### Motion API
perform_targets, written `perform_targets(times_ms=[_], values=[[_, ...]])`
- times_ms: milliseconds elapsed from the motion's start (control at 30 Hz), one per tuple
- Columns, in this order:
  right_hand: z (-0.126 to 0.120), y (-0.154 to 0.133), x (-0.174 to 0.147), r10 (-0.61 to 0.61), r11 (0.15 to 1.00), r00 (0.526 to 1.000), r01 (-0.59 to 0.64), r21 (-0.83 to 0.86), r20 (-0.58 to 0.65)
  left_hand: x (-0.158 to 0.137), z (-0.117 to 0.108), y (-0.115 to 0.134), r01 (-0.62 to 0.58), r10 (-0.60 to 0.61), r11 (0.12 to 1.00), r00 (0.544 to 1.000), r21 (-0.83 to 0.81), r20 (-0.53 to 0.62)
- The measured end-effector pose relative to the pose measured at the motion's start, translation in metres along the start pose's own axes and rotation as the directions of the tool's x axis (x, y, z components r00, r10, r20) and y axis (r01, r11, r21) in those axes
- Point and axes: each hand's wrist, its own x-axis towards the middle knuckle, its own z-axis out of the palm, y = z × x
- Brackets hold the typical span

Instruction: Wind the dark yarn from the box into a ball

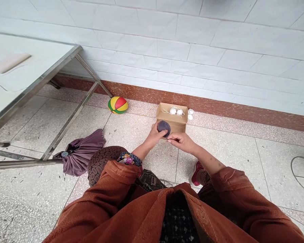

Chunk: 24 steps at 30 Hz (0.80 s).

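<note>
While the left hand (156, 134) clasps the yarn (163, 126) and the right hand (182, 141) seemingly pinches its strand, it looks light, soft, best cupped round its sides.

Rust-brown jacket (142, 219), sleeves (123, 170) rolled; dark patterned top (178, 222); floral left cuff (129, 159); red shoe (198, 172)

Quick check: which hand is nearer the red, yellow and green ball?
Left. The left hand, holding the grey yarn ball, is right of the multicoloured ball and closer to the camera; the right hand is farther right.
</note>
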Motion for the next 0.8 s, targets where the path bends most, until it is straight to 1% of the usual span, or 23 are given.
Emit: perform_targets(times_ms=[67,100,133,200,233,300,367,433,567,667,800], values=[[-0.007,-0.004,0.002,-0.021,0.999,0.998,0.023,0.036,-0.057,-0.003,0.002,0.001,0.000,-0.004,0.996,0.999,0.092,0.048],[-0.011,-0.005,0.004,-0.026,0.999,0.996,0.031,0.044,-0.090,-0.005,0.003,0.002,0.007,-0.017,0.996,0.994,0.093,0.106],[-0.014,-0.005,0.006,-0.029,0.998,0.991,0.035,0.044,-0.129,-0.008,0.005,0.003,0.017,-0.029,0.998,0.982,0.065,0.187],[-0.020,-0.003,0.009,-0.032,0.999,0.977,0.037,0.022,-0.209,-0.012,0.011,0.005,0.065,-0.046,0.997,0.939,-0.045,0.342],[-0.021,-0.001,0.010,-0.032,0.999,0.967,0.035,0.006,-0.252,-0.015,0.014,0.006,0.103,-0.052,0.989,0.916,-0.109,0.399],[-0.022,0.005,0.011,-0.025,1.000,0.941,0.017,-0.026,-0.336,-0.019,0.018,0.008,0.178,-0.054,0.958,0.884,-0.227,0.464],[-0.020,0.012,0.012,0.003,0.999,0.916,-0.022,-0.043,-0.401,-0.022,0.021,0.011,0.235,-0.048,0.918,0.865,-0.319,0.499],[-0.018,0.018,0.011,0.054,0.997,0.892,-0.076,-0.031,-0.450,-0.025,0.020,0.014,0.282,-0.046,0.885,0.844,-0.370,0.535],[-0.013,0.027,0.012,0.186,0.982,0.863,-0.185,0.048,-0.470,-0.027,0.013,0.023,0.362,-0.047,0.829,0.804,-0.426,0.592],[-0.009,0.030,0.012,0.241,0.968,0.862,-0.247,0.046,-0.445,-0.027,0.008,0.029,0.389,-0.034,0.791,0.799,-0.473,0.600],[-0.003,0.033,0.011,0.250,0.963,0.894,-0.269,0.002,-0.372,-0.025,0.003,0.034,0.411,-0.018,0.734,0.807,-0.540,0.590]])
